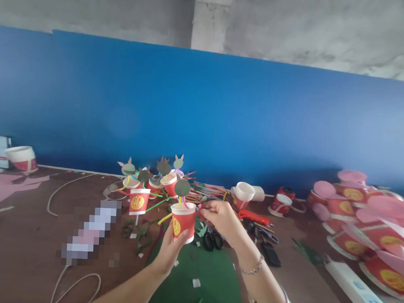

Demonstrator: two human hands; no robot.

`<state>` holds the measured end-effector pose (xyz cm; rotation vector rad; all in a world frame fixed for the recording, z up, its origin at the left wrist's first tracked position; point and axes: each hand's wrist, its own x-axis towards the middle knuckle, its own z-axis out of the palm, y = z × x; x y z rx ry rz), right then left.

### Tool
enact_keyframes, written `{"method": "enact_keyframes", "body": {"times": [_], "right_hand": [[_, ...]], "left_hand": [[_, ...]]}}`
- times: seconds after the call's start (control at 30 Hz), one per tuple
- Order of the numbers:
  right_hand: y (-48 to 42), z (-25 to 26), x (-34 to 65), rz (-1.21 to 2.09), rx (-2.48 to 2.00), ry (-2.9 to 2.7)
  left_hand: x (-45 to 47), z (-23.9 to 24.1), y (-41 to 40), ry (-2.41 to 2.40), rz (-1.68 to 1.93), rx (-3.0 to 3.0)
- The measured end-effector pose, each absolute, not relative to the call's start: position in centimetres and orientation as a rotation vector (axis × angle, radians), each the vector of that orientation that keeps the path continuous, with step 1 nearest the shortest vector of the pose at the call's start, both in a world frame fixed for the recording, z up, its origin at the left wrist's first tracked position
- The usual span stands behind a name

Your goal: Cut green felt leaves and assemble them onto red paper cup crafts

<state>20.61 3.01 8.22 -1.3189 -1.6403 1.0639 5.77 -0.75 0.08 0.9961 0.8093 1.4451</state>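
Note:
My left hand [169,250] is wrapped round a red paper cup [183,222] with a yellow emblem, held above the table. A green paper cut-out on a stick and bent straws stand in the cup. My right hand [221,217] is closed in a pinch on a thin pink straw piece at the cup's right rim. Several similar decorated cups [143,191] with green cut-outs stand just behind. Black scissors [212,239] lie below my right hand.
A green felt sheet [209,281] lies near me. Loose straws, an orange tool [252,216] and a dark phone [271,254] lie right of centre. Stacked red cups with pink paper [369,221] fill the far right beside a white power strip [359,292]. A blue wall stands behind.

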Motion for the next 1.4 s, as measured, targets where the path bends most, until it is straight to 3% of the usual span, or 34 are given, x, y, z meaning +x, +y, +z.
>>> {"method": "enact_keyframes", "body": {"times": [0.47,0.8,1.23,1.4], "right_hand": [[3.3,7.8,20.5,0.927,-1.342,-1.725],[3.5,8.2,21.4,1.163,-1.212,-1.745],[3.5,7.7,21.8,1.119,-1.410,-1.836],[2.7,8.3,21.0,1.289,-1.199,-1.996]], "left_hand": [[5.6,0.2,-0.8,0.751,1.376,1.046],[5.8,0.3,-0.8,0.794,1.441,0.960],[5.9,0.0,-0.7,0.778,1.470,0.955],[5.9,-0.6,-0.2,0.813,1.474,1.023]]}}
